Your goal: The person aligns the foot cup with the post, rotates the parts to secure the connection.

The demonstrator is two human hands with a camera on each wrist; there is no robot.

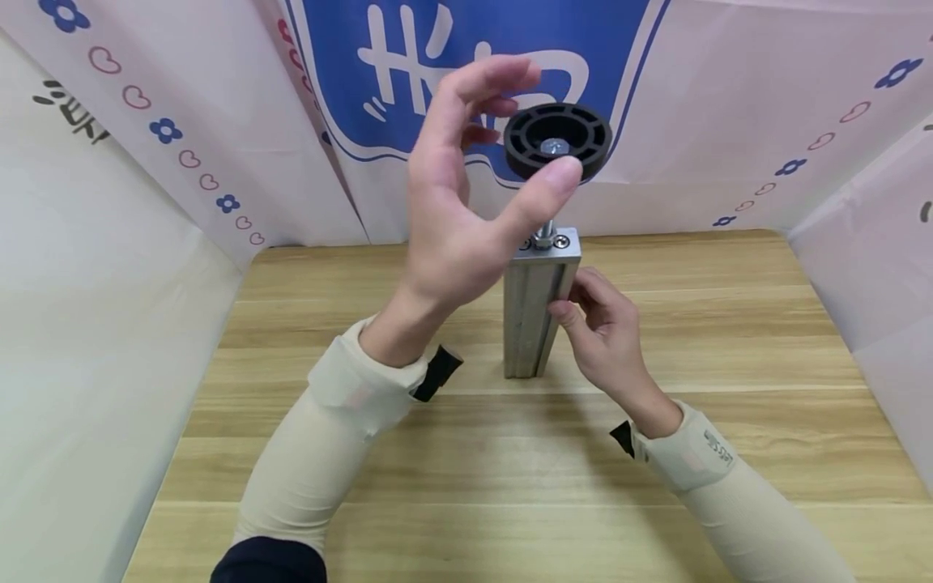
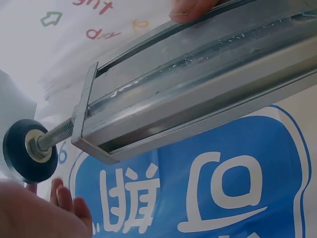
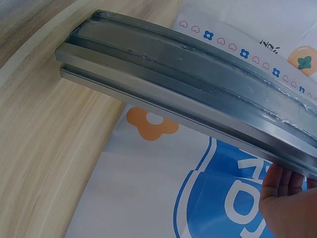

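Note:
An aluminium profile (image 1: 528,316) stands upright on the table, with grooves along its sides and an end plate (image 1: 561,243) screwed on top. From the plate rises a threaded stud (image 2: 59,133) bearing a round black levelling foot (image 1: 519,150). My left hand (image 1: 462,194) is beside the foot, its thumb overlapping the near rim in the head view. The other left fingers are bent but spread, with a gap to the foot. Lower down, my right hand (image 1: 608,332) grips the profile's right side between thumb and fingers; some fingertips are hidden behind it.
Beneath the profile is a wood-grain table (image 1: 437,502). A printed white sheet with a blue sign (image 1: 335,73) hangs behind it, and pale side walls (image 1: 95,324) stand left and right. Both wrists carry pale cuffs with black mounts (image 1: 440,372).

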